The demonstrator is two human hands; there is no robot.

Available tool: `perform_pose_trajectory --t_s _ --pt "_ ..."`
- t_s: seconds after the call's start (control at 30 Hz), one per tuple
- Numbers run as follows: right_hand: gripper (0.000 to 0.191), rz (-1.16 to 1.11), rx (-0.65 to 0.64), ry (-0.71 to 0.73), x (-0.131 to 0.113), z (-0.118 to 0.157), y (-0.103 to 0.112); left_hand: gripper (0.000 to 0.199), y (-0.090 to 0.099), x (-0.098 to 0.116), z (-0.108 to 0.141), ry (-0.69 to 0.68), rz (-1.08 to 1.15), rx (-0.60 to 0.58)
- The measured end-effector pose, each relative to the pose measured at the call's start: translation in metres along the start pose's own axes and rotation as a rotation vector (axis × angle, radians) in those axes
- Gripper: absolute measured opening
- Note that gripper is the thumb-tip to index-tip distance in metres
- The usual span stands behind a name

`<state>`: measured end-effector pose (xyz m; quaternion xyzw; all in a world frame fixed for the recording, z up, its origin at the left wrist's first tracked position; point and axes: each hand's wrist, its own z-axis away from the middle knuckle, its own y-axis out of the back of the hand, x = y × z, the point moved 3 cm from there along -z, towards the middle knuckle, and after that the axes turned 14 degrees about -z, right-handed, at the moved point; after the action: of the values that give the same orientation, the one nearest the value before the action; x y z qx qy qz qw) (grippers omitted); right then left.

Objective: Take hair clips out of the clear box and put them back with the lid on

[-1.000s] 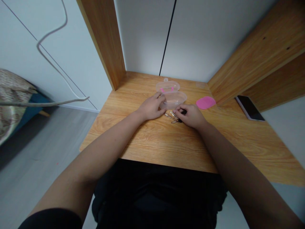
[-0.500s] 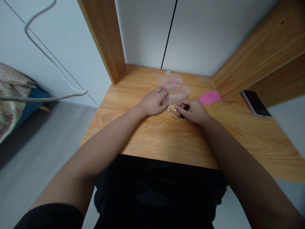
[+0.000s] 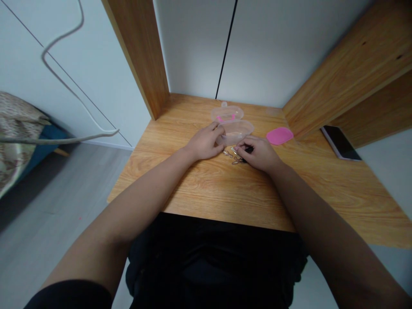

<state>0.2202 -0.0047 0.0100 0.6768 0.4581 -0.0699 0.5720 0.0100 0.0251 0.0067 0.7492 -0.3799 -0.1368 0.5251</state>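
Left hand (image 3: pixel 207 142), one: fingers bent at the left end of the clear case (image 3: pixel 238 132); whether they grip it or only rest there cannot be told.

Right hand (image 3: pixel 260 153), one: thumb and fingers closed on a small shiny metal piece (image 3: pixel 233 150), just to the near side of the case; a dark item shows among the fingers, its kind unclear.

Clear case, oval, plastic: lying open at mid-table, lid (image 3: pixel 227 113) on the far side, with two pink tabs between lid and base.

Metal bits (image 3: pixel 236 162), several: small, loose, between the two hands, too small to identify.

Pink oval piece (image 3: pixel 279 136), one: flat, right of the case.

Phone (image 3: pixel 341 143), one: dark screen upward, far right.

Table (image 3: pixel 209 189): wood-grained, beneath all.
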Motion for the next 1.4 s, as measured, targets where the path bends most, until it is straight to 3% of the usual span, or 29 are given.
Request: perform_pose_trajectory --t_s 0.3,0.5,0.87,1.4 --pt "0.018 0.254 0.176 -0.135 0.006 -0.001 0.011 0.023 0.001 0.003 -0.001 0.024 -0.032 -0.015" --pt "0.017 0.318 0.145 -0.158 0.01 -0.003 0.01 0.023 0.003 0.004 -0.001 0.041 -0.069 -0.023" --pt "0.014 0.21 0.107 -0.22 0.014 -0.002 0.008 0.024 0.002 0.004 0.0 0.032 -0.07 0.005" --pt "0.011 0.077 -0.066 -0.065 0.003 -0.002 0.0 0.024 -0.001 0.002 -0.001 0.038 -0.09 0.009"
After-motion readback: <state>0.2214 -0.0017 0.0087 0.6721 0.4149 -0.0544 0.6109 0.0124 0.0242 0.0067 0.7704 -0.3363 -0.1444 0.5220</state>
